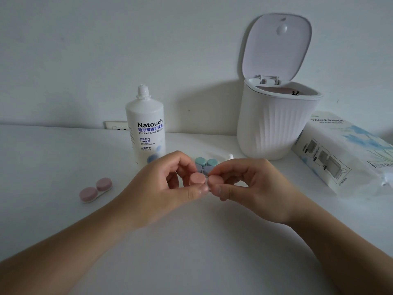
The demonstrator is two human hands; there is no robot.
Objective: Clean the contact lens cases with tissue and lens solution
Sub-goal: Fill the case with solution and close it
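1. The white bin (274, 122) stands far right on the table (53, 209) with its lid (276, 45) tipped up; a pinkish liner shows inside, along with something small and dark (too small to identify).
2. The lens solution bottle (145, 126) stands upright, far of the hands, its nozzle bare.
3. The tissue pack (344, 150) lies at the right edge.
4. The left hand (161, 188) and right hand (253, 186) each pinch one end of a pink lens case (203, 179), held between thumb and curled fingers above the table.
5. A second pink case (95, 189) lies closed, well left.
6. A green case (205, 161) and a purple case (204, 168) sit just beyond the hands.
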